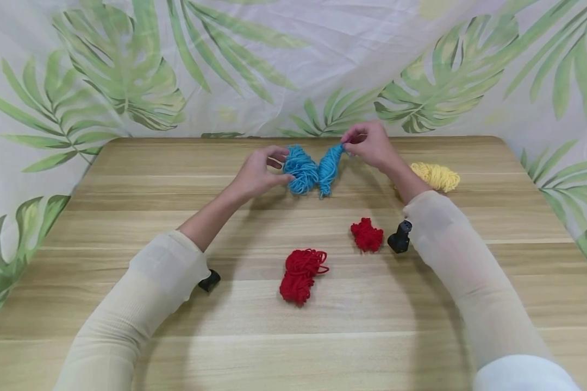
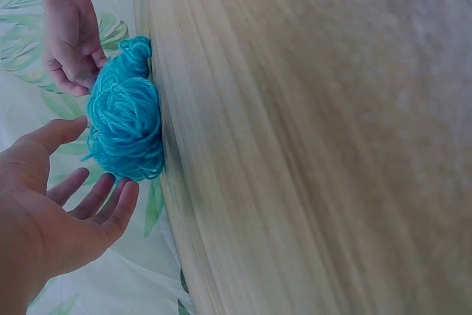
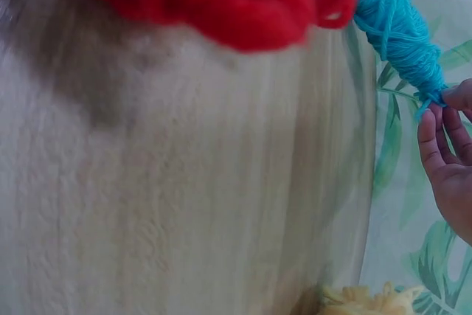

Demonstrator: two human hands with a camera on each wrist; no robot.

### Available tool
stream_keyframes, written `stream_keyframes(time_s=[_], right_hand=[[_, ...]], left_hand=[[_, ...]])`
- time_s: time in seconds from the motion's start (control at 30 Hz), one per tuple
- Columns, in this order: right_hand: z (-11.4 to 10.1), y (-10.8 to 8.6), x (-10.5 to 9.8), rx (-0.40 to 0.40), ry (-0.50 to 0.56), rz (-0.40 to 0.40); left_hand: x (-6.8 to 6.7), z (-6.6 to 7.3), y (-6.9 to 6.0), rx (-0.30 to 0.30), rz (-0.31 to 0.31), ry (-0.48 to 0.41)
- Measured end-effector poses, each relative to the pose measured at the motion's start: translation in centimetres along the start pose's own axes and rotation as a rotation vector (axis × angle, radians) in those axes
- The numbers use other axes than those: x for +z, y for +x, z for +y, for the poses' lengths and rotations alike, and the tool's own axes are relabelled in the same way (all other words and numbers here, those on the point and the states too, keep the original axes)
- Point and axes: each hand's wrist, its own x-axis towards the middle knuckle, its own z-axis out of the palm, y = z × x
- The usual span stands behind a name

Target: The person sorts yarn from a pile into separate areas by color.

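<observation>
Two blue yarn bundles stand side by side near the table's far edge. The left one is a round, loose blue yarn ball (image 1: 301,171). My left hand (image 1: 260,175) is at its left side, thumb and fingers spread apart; in the left wrist view the fingertips (image 2: 127,191) are at the ball's edge, and whether they touch it I cannot tell. The right one is a narrow, twisted blue yarn skein (image 1: 329,169), tilted, with its upper end pinched between thumb and fingers of my right hand (image 1: 370,145). In the right wrist view this pinch (image 3: 451,145) also shows.
A yellow yarn skein (image 1: 437,177) lies at the right, beyond my right forearm. Nearer me on the wooden table (image 1: 254,347) lie a large red yarn bundle (image 1: 300,277) and a smaller red yarn bundle (image 1: 367,235). A leaf-patterned cloth (image 1: 274,65) hangs behind the far edge.
</observation>
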Motion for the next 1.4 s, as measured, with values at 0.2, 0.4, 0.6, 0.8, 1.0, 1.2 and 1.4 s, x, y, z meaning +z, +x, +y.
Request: stream_keyframes(time_s=[0.2,0.4,0.6,0.8,1.0,1.2,1.4], right_hand=[[0.51,0.21,0.28,0.015,-0.005,-0.005],[0.66,0.31,0.4,0.025,-0.041,-0.019],[0.72,0.32,0.47,0.038,-0.053,-0.029],[0.8,0.38,0.5,0.054,-0.049,-0.048],[0.83,0.3,0.47,0.067,-0.049,-0.077],[0.86,0.18,0.43,0.072,-0.051,-0.1],[0.63,-0.18,0.25,0.066,-0.055,-0.129]], left_hand=[[0.04,0.01,0.08,0.003,-0.002,0.002],[0.0,0.22,0.01,0.002,-0.003,0.0],[-0.05,0.25,-0.02,0.004,-0.007,0.0],[-0.09,0.32,-0.14,0.01,0.001,0.009],[-0.1,0.41,-0.23,0.011,-0.005,0.004],[-0.14,0.29,-0.24,-0.002,-0.006,-0.002],[-0.23,0.32,-0.48,0.01,0.0,0.005]])
